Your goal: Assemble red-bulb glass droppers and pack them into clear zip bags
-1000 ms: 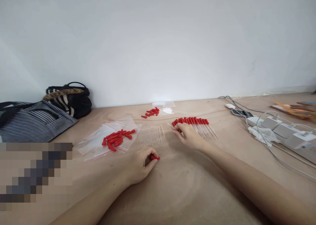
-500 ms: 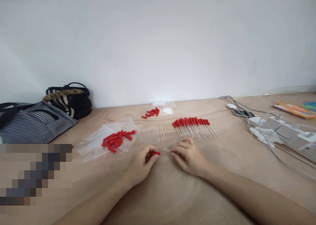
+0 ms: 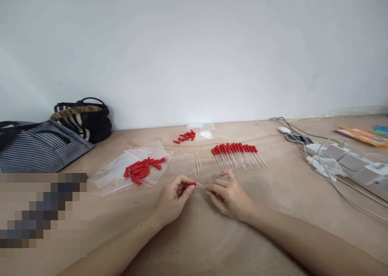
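Between the thumb and fingers of my left hand (image 3: 174, 197) is a red rubber dropper bulb (image 3: 190, 185), its open end pointing right. My right hand (image 3: 228, 195) pinches a thin clear dropper tube (image 3: 200, 185), whose left end meets the mouth of the bulb. Whether the tube has entered the bulb is too small to tell. Just beyond my left hand lies a row of bare clear tubes (image 3: 184, 165). Past my right hand, several droppers with red bulbs (image 3: 235, 154) lie side by side in a row.
Loose red bulbs (image 3: 141, 169) lie on clear zip bags (image 3: 112, 175) at the left. A smaller bulb pile (image 3: 186, 136) and a bag of tubes (image 3: 205, 133) are near the wall. Striped bag (image 3: 45, 146) stands far left; power strip (image 3: 357, 163) and cables are on the right.
The tube in my right hand has moved left to the bulb's mouth, closing the gap between them. My left hand has tilted the bulb slightly upward.
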The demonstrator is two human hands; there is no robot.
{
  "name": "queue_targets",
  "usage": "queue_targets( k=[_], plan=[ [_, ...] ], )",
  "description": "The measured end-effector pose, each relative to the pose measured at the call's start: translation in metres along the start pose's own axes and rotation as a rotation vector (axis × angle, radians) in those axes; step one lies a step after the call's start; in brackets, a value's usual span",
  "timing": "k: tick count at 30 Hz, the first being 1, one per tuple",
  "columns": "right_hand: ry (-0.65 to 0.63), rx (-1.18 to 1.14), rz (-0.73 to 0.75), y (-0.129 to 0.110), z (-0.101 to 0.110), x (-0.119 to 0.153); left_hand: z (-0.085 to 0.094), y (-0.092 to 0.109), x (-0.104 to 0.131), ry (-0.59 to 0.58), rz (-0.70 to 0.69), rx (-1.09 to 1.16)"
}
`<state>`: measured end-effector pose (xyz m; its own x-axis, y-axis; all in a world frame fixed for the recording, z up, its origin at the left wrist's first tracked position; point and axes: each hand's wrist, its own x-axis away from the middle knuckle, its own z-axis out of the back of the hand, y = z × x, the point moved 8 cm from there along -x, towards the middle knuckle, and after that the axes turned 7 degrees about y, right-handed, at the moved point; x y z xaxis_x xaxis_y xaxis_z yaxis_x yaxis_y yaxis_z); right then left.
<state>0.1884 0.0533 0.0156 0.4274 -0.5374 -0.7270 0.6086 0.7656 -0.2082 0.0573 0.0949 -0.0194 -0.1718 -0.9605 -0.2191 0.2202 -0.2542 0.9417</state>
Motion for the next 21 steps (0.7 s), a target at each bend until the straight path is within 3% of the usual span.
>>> queue_targets(
  k=[4, 12, 21],
  plan=[
    [0.011, 0.023, 0.013, -0.005, 0.000, 0.000, -0.001, -0.002, 0.001, 0.043, 0.081, 0.165],
    [0.022, 0.056, 0.086, -0.014, 0.005, -0.001, 0.001, -0.006, 0.002, 0.116, 0.115, 0.214],
    [0.009, 0.081, 0.211, -0.018, 0.011, -0.003, 0.000, -0.008, 0.004, 0.075, 0.161, 0.241]
  ],
)
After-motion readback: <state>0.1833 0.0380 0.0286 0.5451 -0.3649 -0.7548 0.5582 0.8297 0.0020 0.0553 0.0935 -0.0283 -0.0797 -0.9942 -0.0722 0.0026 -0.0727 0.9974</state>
